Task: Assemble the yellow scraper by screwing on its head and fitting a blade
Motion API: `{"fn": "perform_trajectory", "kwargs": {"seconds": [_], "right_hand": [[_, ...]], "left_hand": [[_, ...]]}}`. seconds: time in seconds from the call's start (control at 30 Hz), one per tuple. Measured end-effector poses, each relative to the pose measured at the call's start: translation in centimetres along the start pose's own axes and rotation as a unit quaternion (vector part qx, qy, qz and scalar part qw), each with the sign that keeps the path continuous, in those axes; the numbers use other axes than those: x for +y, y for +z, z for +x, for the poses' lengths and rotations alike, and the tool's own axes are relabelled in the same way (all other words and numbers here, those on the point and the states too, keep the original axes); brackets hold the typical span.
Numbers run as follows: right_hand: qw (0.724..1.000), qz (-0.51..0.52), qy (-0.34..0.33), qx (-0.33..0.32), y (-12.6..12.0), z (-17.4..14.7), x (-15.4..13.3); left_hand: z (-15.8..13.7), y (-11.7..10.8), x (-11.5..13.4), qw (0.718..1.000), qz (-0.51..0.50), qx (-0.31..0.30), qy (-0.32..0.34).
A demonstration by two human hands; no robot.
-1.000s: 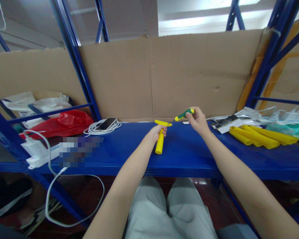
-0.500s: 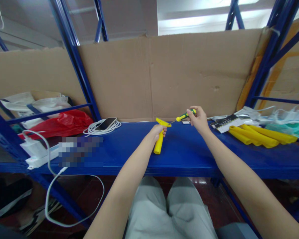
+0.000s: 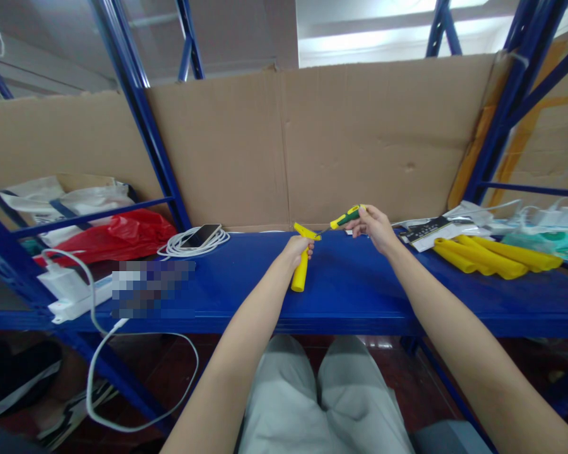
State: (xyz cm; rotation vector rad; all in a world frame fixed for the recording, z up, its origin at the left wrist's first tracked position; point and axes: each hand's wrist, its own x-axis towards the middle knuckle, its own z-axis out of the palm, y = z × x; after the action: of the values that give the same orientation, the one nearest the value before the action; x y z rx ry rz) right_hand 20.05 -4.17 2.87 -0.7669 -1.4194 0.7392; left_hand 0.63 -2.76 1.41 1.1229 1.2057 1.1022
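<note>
My left hand (image 3: 298,248) is closed around a yellow T-shaped piece (image 3: 300,276), just under its crossbar. The tube-like stem points down toward the front of the blue shelf. In my right hand (image 3: 373,228) is a screwdriver (image 3: 344,218) with a yellow and green handle, pinched near its back end. Its thin shaft slants down to the left, and the tip meets or nearly meets the right end of the crossbar; exact contact is too small to tell.
Several yellow tubes (image 3: 497,255) lie at right beside a black-and-white packet (image 3: 430,233). A phone (image 3: 203,234) rests on a coiled white cable (image 3: 170,244) at left. A white power strip (image 3: 82,302) sits farther left. Cardboard (image 3: 360,139) closes off the back.
The screwdriver has turned slightly in my right hand, and my fingers now grip nearer the handle's back end. My left hand and the yellow piece stay almost in place.
</note>
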Motion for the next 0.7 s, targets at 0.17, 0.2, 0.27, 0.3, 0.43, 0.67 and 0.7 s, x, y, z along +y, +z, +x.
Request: {"fn": "perform_trajectory", "kwargs": {"seconds": [0.17, 0.2, 0.27, 0.3, 0.43, 0.67, 0.7], "right_hand": [[0.999, -0.038, 0.006, 0.039, 0.07, -0.01, 0.27], [0.998, -0.045, 0.003, 0.052, 0.11, 0.01, 0.31], [0.996, -0.049, -0.004, 0.074, 0.2, 0.04, 0.36], [0.995, -0.048, -0.006, 0.081, 0.24, 0.06, 0.37], [0.996, -0.041, -0.007, 0.083, 0.34, 0.05, 0.34], [1.0, -0.001, 0.011, 0.022, 0.12, -0.09, 0.37], [1.0, 0.012, 0.014, 0.007, 0.13, -0.12, 0.35]], "left_hand": [[-0.26, 0.09, 0.17, 1.0, 0.004, 0.012, 0.011], [-0.28, 0.11, 0.19, 1.0, 0.004, 0.007, 0.014], [-0.29, 0.15, 0.19, 1.0, 0.005, 0.001, 0.017], [-0.28, 0.16, 0.18, 1.0, 0.006, 0.001, 0.018], [-0.28, 0.12, 0.12, 1.0, 0.01, 0.009, 0.022], [-0.47, -0.01, 0.08, 0.999, 0.019, 0.027, 0.015], [-0.47, -0.03, 0.09, 0.999, 0.022, 0.029, 0.015]]}}
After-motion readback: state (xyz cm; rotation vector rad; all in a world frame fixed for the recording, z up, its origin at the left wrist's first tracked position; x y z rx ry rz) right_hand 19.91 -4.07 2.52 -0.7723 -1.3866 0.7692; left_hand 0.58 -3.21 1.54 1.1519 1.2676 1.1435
